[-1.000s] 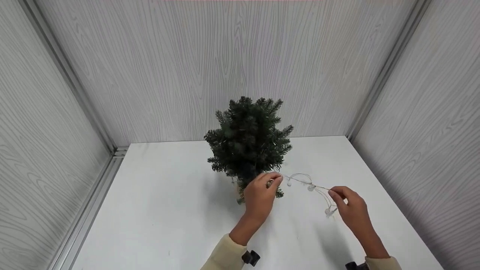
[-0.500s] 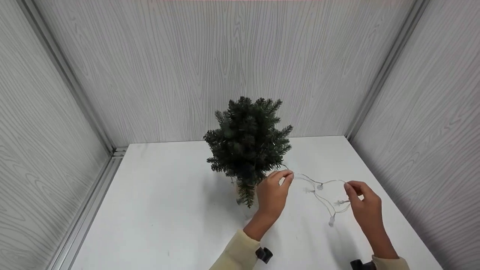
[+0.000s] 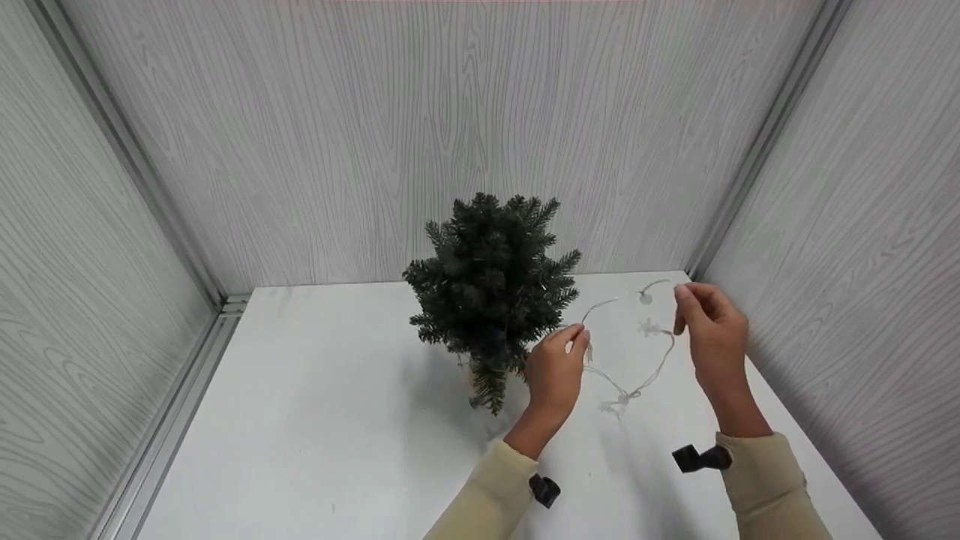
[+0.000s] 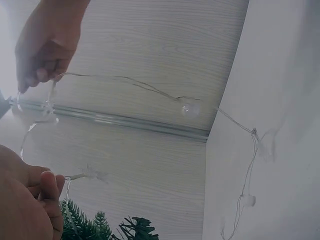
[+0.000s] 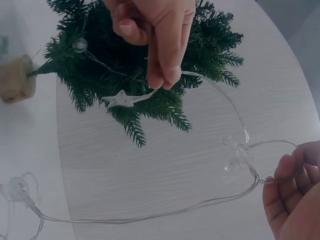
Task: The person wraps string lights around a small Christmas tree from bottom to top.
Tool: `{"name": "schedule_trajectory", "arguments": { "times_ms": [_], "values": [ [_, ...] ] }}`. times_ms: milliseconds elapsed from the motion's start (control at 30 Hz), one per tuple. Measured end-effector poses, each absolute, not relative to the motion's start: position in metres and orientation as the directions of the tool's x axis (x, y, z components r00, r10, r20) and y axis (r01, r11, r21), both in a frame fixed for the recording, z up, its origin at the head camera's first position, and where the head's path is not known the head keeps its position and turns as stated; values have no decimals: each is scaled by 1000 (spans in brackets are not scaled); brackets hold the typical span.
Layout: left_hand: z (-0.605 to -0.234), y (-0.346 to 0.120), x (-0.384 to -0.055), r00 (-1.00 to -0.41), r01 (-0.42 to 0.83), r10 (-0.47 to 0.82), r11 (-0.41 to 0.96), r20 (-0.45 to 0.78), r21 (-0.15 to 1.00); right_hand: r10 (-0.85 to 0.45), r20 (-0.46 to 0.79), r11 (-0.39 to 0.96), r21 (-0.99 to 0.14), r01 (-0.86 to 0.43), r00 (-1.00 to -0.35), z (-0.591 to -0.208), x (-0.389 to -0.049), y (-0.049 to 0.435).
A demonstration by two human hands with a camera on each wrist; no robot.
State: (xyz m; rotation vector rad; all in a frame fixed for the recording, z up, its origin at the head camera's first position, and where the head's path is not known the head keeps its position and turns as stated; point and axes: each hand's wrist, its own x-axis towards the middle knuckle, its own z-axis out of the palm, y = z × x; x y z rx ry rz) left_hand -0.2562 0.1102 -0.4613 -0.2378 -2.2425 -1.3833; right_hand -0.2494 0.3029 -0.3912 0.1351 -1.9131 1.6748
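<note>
A small artificial Christmas tree [image 3: 491, 277] stands mid-table. Beside it, at its right, my left hand [image 3: 556, 371] pinches the clear wire of a string of lights [image 5: 120, 99] between thumb and fingertips. Further right and higher, my right hand [image 3: 712, 337] holds another stretch of that wire. Clear ornaments, one star-shaped, sit along the string, and a loop hangs between the hands. In the right wrist view part of the wire runs over the branches, with a round bulb [image 5: 80, 45] against the needles. Foliage hides where the string goes behind the tree.
The tree's wooden base [image 5: 17, 80] rests on the white table [image 3: 300, 420]. Pale wood-grain panels [image 3: 337, 135] enclose the table at the back and both sides, with metal rails along the corners.
My right hand has risen and moved away toward the back, lifting the string. My left hand has shifted right, away from the tree, and slightly up. The tree stays in place.
</note>
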Motion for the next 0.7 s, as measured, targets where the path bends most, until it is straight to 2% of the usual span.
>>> {"name": "schedule_trajectory", "arguments": {
  "times_ms": [200, 333, 533, 700],
  "values": [
    [-450, 103, -255, -874, 405, -60, 461, 483, 790, 281, 515, 130, -856, -500, -810, -368, -278, 292],
    [-433, 89, -251, -838, 463, -24, 498, 545, 733, 277, 525, 167, -851, -498, -805, -357, -292, 285],
    [-375, 69, -263, -780, 576, 95, 498, 619, 649, 265, 527, 219, -848, -482, -807, -342, -309, 278],
    [-317, 64, -290, -788, 590, 227, 543, 572, 598, 237, 533, 323, -832, -451, -812, -332, -318, 265]
  ]
}}
